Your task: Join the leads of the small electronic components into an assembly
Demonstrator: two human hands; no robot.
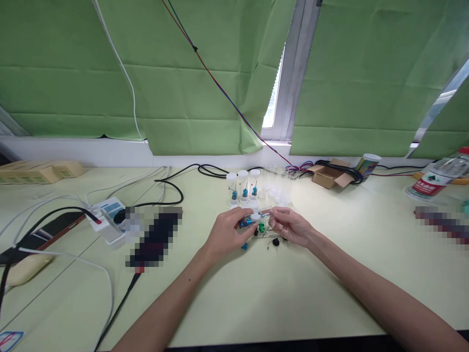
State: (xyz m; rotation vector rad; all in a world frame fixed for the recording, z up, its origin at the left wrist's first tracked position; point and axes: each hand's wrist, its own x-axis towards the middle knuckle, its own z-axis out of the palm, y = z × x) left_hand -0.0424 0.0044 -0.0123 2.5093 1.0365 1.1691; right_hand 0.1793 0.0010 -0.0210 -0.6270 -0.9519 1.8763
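Low over the table, my left hand (pixel 230 230) is closed around a small clear tube (pixel 249 221) with something blue inside. My right hand (pixel 291 225) pinches the clear far end of it; its exact grip is partly hidden by the fingers. Just beneath the hands lie a green piece (pixel 262 228), a black knob-like piece (pixel 276 242) with a thin wire, and a blue piece (pixel 245 246). Behind them stand three upright clear tubes (pixel 243 186) with white caps, each holding a blue piece with thin wires.
Several clear empty containers (pixel 276 191) stand right of the tubes. An open cardboard box (pixel 330 175), a printed can (pixel 367 165) and a bottle (pixel 436 178) are at the back right. On the left are a power strip (pixel 110 225), cables and a blurred dark device (pixel 156 239).
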